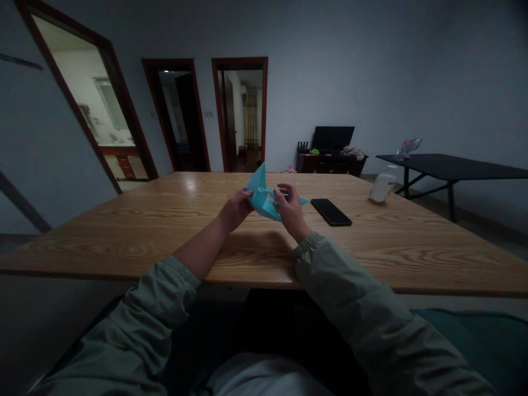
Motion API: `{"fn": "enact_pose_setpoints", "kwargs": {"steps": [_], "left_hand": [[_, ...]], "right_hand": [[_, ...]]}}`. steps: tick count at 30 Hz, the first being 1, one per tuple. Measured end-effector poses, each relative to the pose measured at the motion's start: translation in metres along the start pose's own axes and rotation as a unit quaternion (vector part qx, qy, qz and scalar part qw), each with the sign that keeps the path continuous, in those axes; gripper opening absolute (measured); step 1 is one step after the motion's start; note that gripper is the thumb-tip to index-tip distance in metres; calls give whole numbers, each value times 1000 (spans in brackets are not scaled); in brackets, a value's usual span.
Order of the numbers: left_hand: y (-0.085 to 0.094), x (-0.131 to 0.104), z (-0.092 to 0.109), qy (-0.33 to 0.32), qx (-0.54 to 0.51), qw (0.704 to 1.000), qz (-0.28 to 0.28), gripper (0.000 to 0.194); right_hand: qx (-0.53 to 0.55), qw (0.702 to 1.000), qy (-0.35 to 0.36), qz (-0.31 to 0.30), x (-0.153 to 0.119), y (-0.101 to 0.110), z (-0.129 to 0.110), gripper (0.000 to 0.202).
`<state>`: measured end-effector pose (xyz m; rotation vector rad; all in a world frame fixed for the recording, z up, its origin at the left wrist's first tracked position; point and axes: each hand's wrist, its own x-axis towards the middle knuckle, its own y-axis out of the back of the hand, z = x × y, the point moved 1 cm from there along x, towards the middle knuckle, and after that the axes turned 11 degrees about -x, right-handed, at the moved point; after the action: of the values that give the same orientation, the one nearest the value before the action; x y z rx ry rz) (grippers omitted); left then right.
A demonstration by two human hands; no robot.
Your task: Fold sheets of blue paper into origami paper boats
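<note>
A folded piece of light-blue paper [259, 199], with pointed flaps spreading up, down and to the right, is held just above the wooden table [157, 242]. My left hand [236, 210] pinches its left side, the thumb lying on the paper. On its right part, my right hand [290, 208] closes thumb and fingers around the paper, hiding some of the folds. A thin blue tip sticks out to the right past the right hand. A black phone [331, 212] lies flat on the table, a little to the right of that hand.
Toward the table's right edge stands a whitish bottle [383, 186]. Behind it is a black table [449, 166] with a clear plastic-looking item [409, 147] on top. Against the far wall, a dark cabinet [330, 164] carries a black screen [333, 137]. Doorways open at the left.
</note>
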<state>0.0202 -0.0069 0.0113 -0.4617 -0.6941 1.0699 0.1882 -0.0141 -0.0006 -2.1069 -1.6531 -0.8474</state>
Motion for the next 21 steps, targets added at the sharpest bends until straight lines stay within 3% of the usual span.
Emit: {"fn": "enact_pose_setpoints", "kwargs": {"steps": [4,7,15,21], "left_hand": [[-1,0,1,-3,16,1000,-12,18],[-2,-2,1,-4,20,1000,-12,22],[0,-5,2,-11,28,1000,4,30],[0,-3,3,-2,36,999,25,24]], "right_hand": [[-127,980,141,-61,-9,4,-14,34],[-172,961,197,-86,-12,3,-18,36],[-217,947,213,-105,-9,5,-13,46],[-234,938,222,-128,-7,6,-9,49]]}}
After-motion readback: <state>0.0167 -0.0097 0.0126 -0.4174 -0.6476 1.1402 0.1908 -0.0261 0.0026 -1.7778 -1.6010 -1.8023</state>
